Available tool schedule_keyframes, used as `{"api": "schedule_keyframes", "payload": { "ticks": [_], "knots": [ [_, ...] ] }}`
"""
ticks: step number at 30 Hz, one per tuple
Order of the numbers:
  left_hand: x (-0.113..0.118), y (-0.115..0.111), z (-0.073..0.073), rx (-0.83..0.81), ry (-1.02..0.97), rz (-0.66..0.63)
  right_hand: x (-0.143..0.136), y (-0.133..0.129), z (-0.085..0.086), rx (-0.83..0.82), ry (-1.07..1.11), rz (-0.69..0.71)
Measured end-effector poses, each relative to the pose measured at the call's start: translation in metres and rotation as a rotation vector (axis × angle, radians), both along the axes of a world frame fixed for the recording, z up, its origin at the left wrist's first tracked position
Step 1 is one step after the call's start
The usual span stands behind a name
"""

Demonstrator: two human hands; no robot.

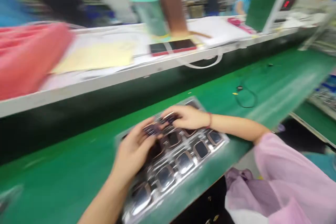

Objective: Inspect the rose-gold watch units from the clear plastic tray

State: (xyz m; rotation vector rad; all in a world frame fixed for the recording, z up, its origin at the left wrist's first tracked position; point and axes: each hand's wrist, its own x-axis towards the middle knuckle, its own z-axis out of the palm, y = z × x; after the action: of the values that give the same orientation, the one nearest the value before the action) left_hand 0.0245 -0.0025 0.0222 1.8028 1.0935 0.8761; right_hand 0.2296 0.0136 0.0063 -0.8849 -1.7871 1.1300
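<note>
A clear plastic tray (pixel 181 147) lies slanted on the green bench, with several dark, rounded-square pieces like smartwatch cases in its pockets; one such case (pixel 184 162) sits in the near row. Above the tray's far rows, my left hand (pixel 136 143) pinches a dark watch-like case (pixel 151 129) between thumb and fingers. Close beside it, my right hand (pixel 187 117) grips a second dark case (pixel 169 117), its fingers curled over the top. The two held pieces are almost touching. My hands and forearms hide part of the tray, and motion blurs fine detail.
A white shelf (pixel 105 71) runs along the back, carrying a red cloth-like bundle (pixel 31 56), a teal bin (pixel 151 17), phone-like devices (pixel 173 46) and papers. A thin black cable (pixel 249 106) lies on the green bench (pixel 65 182) to the right. Other people are in the background.
</note>
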Motion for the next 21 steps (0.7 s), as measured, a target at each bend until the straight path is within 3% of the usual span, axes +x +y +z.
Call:
{"api": "schedule_keyframes", "payload": {
  "ticks": [3,7,16,21],
  "knots": [
    [-0.02,-0.006,-0.012,-0.158,-0.158,0.003,0.007,-0.004,-0.005,-0.031,0.035,0.018],
    [-0.018,0.004,-0.023,-0.196,-0.281,-0.065,0.009,-0.008,-0.002,-0.12,0.015,0.034],
    [-0.019,0.001,-0.021,-0.176,-0.302,-0.005,0.008,-0.012,0.004,-0.257,0.032,-0.016],
    [-0.014,0.0,-0.022,-0.172,-0.381,-0.027,0.008,-0.013,0.005,-0.219,0.021,-0.016]
  ]
}}
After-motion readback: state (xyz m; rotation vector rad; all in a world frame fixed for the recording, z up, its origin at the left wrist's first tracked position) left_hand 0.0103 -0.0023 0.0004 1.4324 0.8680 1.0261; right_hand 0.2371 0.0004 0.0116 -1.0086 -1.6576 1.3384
